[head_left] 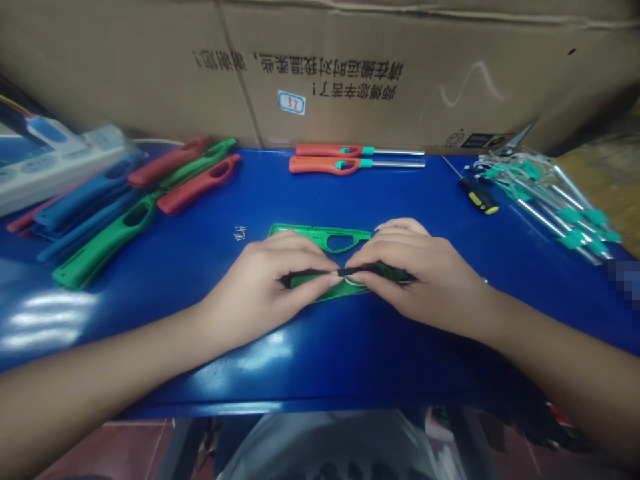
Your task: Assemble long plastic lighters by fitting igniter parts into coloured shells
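Observation:
My left hand (283, 273) and my right hand (420, 267) meet over the middle of the blue table. Each pinches, thumb against finger, at a small black piece (345, 272) between the fingertips. A pale wire (354, 282) curves just below it. Under the hands lies a green lighter casing half (330, 291), partly covered by my fingers. Just beyond them rests another green casing half (320, 235) with an oval trigger opening, its inner side up. What else the fingers cover is hidden.
Two assembled orange lighters (325, 165) lie before a cardboard box (320, 40). Red, blue and green casings (105, 247) pile up at left beside a white power strip (65, 163). Small screws (241, 233) sit nearby. At right are a screwdriver (477, 193) and several metal lighter tubes (555, 207).

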`<state>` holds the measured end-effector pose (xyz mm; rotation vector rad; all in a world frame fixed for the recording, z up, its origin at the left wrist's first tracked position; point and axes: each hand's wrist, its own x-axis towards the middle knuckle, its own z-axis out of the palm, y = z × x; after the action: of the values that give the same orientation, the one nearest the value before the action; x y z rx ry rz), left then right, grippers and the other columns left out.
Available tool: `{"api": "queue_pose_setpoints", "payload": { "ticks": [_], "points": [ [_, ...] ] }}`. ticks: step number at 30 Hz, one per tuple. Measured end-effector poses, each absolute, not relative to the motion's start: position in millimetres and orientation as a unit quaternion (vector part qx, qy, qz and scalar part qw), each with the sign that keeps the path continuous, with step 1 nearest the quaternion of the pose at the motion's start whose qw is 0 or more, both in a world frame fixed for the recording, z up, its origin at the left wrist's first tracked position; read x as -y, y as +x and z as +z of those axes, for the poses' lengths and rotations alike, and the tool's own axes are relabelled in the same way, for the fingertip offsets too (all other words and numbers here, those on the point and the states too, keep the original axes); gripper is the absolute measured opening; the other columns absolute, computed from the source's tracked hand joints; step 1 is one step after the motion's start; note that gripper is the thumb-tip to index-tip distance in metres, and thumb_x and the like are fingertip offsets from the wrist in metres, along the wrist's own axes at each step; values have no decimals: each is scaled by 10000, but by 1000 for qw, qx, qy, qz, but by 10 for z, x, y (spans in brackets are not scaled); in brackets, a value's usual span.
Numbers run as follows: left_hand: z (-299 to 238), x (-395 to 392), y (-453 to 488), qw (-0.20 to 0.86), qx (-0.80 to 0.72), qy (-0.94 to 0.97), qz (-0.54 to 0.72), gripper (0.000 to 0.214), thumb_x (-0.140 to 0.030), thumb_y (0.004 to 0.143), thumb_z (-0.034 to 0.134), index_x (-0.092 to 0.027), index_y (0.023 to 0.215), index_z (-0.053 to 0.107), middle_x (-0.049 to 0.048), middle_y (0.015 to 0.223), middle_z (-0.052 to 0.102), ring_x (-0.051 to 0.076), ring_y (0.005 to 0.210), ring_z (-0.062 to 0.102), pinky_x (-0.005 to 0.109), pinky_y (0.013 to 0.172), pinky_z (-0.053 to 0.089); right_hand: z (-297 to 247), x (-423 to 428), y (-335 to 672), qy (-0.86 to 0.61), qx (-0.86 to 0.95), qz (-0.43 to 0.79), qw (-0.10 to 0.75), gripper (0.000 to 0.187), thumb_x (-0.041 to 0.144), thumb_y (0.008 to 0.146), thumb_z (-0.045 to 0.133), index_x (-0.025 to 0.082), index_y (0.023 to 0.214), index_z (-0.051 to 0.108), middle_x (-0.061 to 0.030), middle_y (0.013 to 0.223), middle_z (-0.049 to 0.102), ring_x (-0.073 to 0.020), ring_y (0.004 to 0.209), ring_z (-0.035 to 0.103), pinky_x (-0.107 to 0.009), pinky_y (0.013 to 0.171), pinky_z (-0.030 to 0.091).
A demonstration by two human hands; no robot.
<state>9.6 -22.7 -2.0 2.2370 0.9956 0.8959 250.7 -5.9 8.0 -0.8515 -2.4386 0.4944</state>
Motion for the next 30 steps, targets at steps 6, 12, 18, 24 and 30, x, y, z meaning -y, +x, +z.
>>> {"api": "queue_pose_setpoints", "payload": {
  "ticks": [6,12,18,24,30],
  "points": [
    [-62,206,58,228,-373,863,253,473,-387,866,787,-185,1281,681,99,1161,734,264,1085,671,428,966,546,-15,-34,2562,-297,905,154,263,64,193,970,655,232,961,706,-2,927,783,-171,891,705,-408,999,422],
    [-73,200,45,233,-348,876,240,362,-276,932,720,-154,1271,679,89,1147,746,228,1056,684,378,944,551,-24,-85,2616,-270,925,160,216,72,201,984,637,217,985,708,4,927,771,-162,901,678,-405,1044,384],
    [-66,216,44,233,-335,881,241,342,-254,942,715,-125,1257,685,89,1130,747,222,1060,678,359,948,541,-15,-80,2603,-250,943,100,196,138,207,1018,568,200,960,693,-9,911,753,-173,898,648,-412,1047,369],
    [-64,199,55,229,-328,882,248,333,-233,935,722,-120,1247,688,85,1111,748,212,1040,687,333,939,537,-17,-56,2600,-229,958,17,171,218,193,1040,500,161,952,697,-32,881,737,-187,876,633,-428,1037,365],
    [-72,193,63,225,-325,883,253,317,-216,933,723,-119,1233,697,82,1089,741,202,1007,686,316,914,532,-46,-61,2599,-223,959,33,174,215,197,1038,506,154,944,694,-29,870,718,-180,870,623,-413,1042,372]
  ]
}}
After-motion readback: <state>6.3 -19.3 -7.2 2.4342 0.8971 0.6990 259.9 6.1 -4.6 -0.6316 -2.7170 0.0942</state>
